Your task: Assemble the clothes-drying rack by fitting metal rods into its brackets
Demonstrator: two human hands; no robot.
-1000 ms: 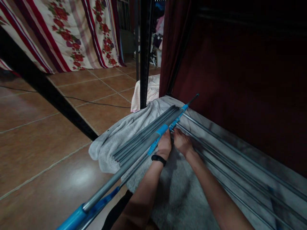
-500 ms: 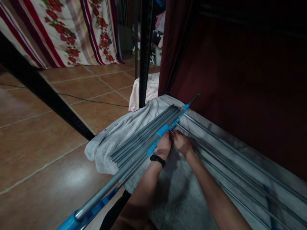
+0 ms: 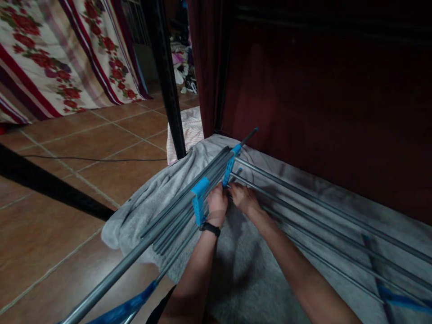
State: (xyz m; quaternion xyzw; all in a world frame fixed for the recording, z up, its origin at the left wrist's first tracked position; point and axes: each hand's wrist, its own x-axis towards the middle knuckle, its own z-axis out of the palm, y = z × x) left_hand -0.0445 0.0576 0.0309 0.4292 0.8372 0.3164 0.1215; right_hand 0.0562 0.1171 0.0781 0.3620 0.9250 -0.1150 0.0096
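Note:
Low at the centre of the head view, my two hands work close together over a partly joined frame of grey metal tubes. My left hand is closed at the lower end of a blue plastic connector with holes in it. Beside it my right hand pinches a thin metal tube at that same connector; the fingertips hide the exact joint. Two more tubes run from the connector to the right. A second blue connector hangs from a long tube, left of my left wrist.
Several loose grey tubes lie in a bundle on a grey blanket. Black metal posts stand at the left. A dark red fabric wall rises behind. A cable crosses the tiled floor.
The view has shifted, so the frame and my hands appear farther left. Both blue connectors have swung to hang more steeply downward. My hands stay close together at the far connector.

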